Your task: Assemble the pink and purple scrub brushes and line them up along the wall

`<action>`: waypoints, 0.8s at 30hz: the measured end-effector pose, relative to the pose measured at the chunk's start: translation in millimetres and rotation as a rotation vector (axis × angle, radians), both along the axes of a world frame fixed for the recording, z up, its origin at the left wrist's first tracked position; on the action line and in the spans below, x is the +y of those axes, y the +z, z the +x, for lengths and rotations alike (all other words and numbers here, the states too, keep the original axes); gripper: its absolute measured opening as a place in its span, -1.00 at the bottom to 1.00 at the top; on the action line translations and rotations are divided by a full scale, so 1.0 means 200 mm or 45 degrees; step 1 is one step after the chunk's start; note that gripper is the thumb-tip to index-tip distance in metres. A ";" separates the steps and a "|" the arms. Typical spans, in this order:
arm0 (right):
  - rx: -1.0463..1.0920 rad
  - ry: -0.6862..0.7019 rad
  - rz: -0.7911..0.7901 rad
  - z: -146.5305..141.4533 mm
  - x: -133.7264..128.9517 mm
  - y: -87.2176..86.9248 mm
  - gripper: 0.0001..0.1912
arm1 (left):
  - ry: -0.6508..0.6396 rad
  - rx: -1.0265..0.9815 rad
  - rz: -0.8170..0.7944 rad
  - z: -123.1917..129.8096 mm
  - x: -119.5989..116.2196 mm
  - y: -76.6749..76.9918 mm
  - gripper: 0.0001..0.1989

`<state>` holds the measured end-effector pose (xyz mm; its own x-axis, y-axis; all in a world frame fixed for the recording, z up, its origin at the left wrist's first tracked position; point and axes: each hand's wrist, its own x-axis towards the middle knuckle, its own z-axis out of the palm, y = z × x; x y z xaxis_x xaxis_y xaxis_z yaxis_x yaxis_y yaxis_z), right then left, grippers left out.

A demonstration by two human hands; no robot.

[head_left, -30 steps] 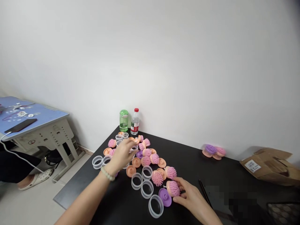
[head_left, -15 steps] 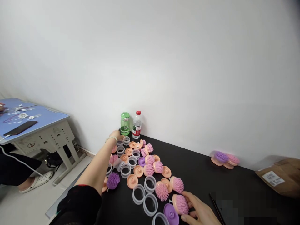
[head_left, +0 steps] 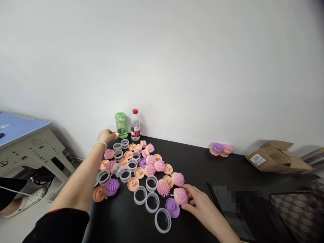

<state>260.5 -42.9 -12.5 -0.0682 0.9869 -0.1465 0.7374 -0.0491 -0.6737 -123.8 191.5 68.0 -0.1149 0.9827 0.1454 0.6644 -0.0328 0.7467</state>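
Note:
At the table's far left corner, my left hand (head_left: 105,135) pinches a round peach-coloured cap (head_left: 115,135) beside a green bottle (head_left: 122,126). My right hand (head_left: 196,199) has its thumb and fingers around a pink-bristled brush head (head_left: 181,196) with a peach base, resting on the black table. Against that brush head lies a purple disc (head_left: 172,207). Between my hands are spread several clear rings (head_left: 152,202), peach discs (head_left: 133,184) and pink brush heads (head_left: 163,188). A purple brush head (head_left: 111,187) sits nearer my left forearm.
A water bottle (head_left: 135,125) with a red cap stands by the wall. Two finished-looking brushes (head_left: 218,149) lie at the back right, near a brown paper bag (head_left: 278,158). A black pen-like stick (head_left: 214,195) and a dark tablet-like slab (head_left: 235,219) lie right of my hand.
My left hand has lifted a peach cap at the far corner, where it was hidden behind the wrist. My right hand stays on the same brush head. The view has turned right.

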 end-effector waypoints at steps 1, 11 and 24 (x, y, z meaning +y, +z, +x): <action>-0.013 0.004 0.009 0.00 0.00 0.01 -0.61 | -0.039 0.008 -0.003 0.00 -0.04 0.03 -0.64; -0.039 0.029 0.119 0.00 -0.01 0.03 -0.80 | -0.973 0.145 -0.134 0.17 -0.71 0.09 -0.84; -0.082 -0.026 0.252 0.00 -0.05 0.12 -0.63 | -0.832 0.271 -0.282 0.42 -1.25 -0.31 -0.79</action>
